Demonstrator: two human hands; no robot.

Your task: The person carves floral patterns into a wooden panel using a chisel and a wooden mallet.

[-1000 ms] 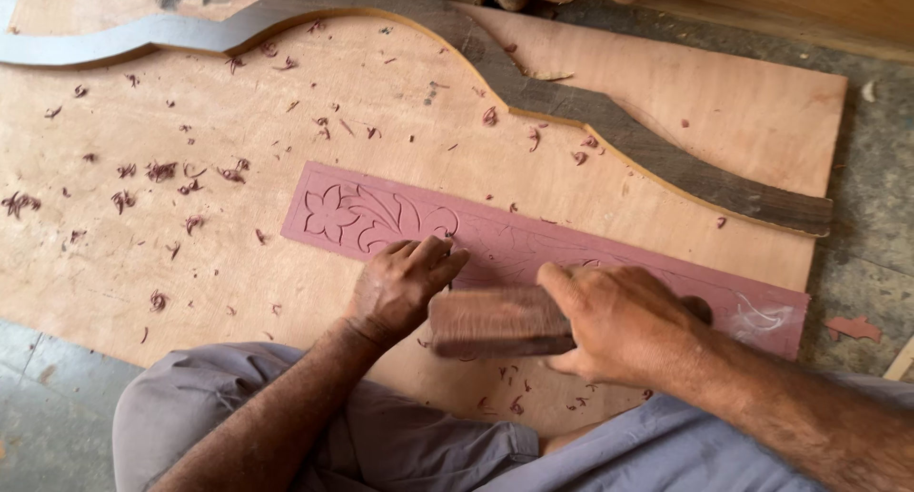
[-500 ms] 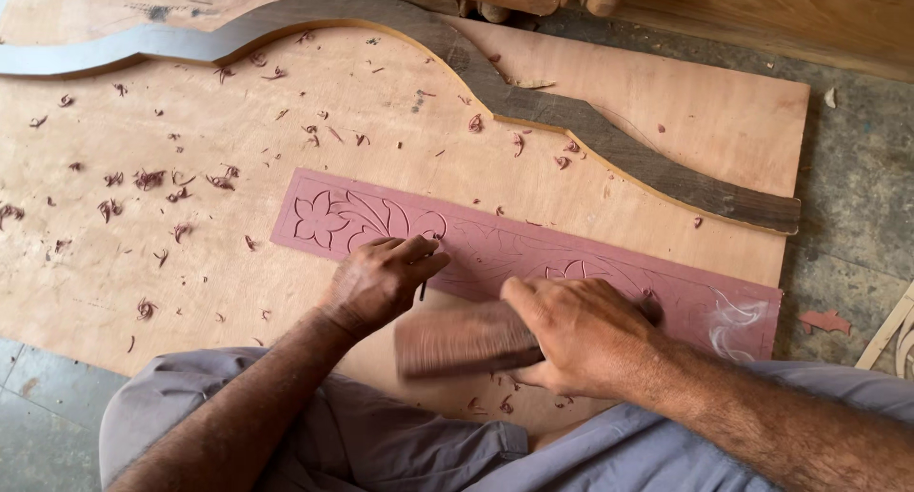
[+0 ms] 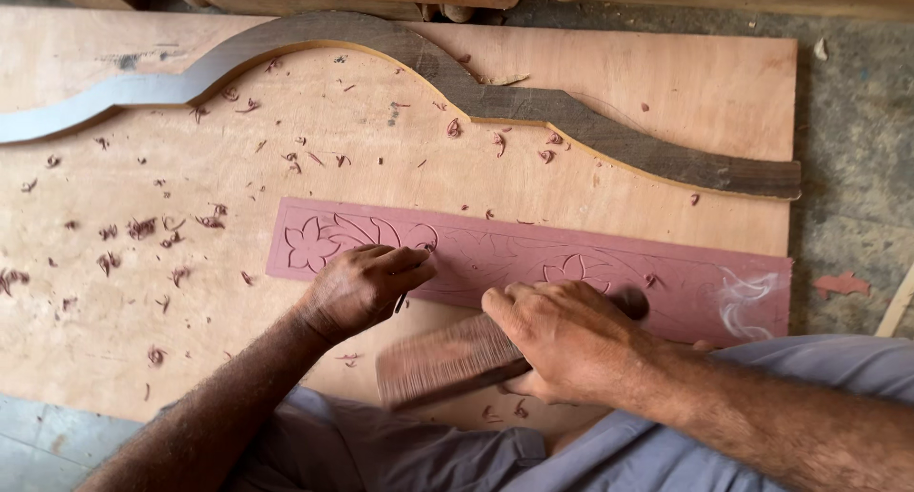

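Left hand [image 3: 367, 287] is curled down on the reddish carved wood panel [image 3: 533, 263], fingers pinched narrow around what looks like a thin chisel [image 3: 399, 303] (mostly hidden, so hard to be sure) right by the flower carving. Right hand [image 3: 562, 340] has its fingers wrapped around a ribbed wooden mallet block [image 3: 447, 361], just beside the left hand at the panel's near edge. The panel lies flat on a plywood sheet [image 3: 666, 82] — red shavings [image 3: 143, 230] all over, and a dark curved wooden strip [image 3: 495, 101] lying farther back.

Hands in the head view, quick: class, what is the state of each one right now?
Left hand: closed around a thin chisel, resting on the reddish carved panel.
Right hand: closed on a wooden mallet.
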